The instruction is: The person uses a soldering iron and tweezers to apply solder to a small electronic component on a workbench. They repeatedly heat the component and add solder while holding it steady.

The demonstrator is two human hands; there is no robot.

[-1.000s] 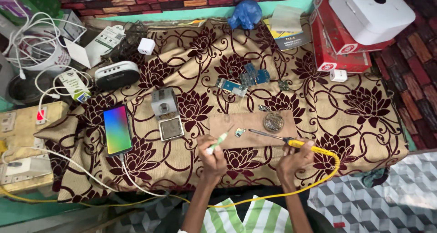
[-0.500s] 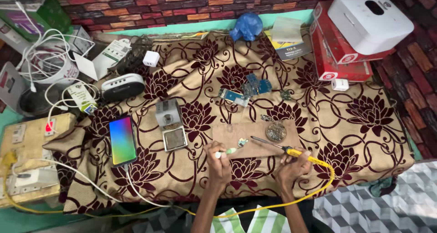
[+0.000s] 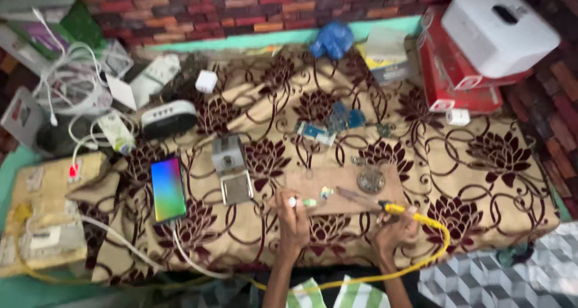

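Note:
My left hand (image 3: 293, 224) holds a small white and green pen-shaped tool (image 3: 301, 203) over a brown board (image 3: 343, 187) on the flowered cloth (image 3: 469, 181). My right hand (image 3: 394, 230) grips a soldering iron with a yellow handle (image 3: 394, 209), its metal tip pointing left toward a tiny part (image 3: 326, 192) on the board. A round metal disc (image 3: 370, 179) sits on the board's far right. A yellow cable (image 3: 442, 245) runs from the iron around my right wrist.
A lit phone (image 3: 168, 189) lies on the left with a white cable. Grey metal pieces (image 3: 230, 169) lie beside it. Small blue circuit boards (image 3: 337, 121) are further back. Red boxes and a white case (image 3: 497, 28) stand back right; chargers and cables (image 3: 78, 91) crowd the left.
The view has shifted so the whole scene sits a little lower and to the right. Both hands stay at the board with their tools.

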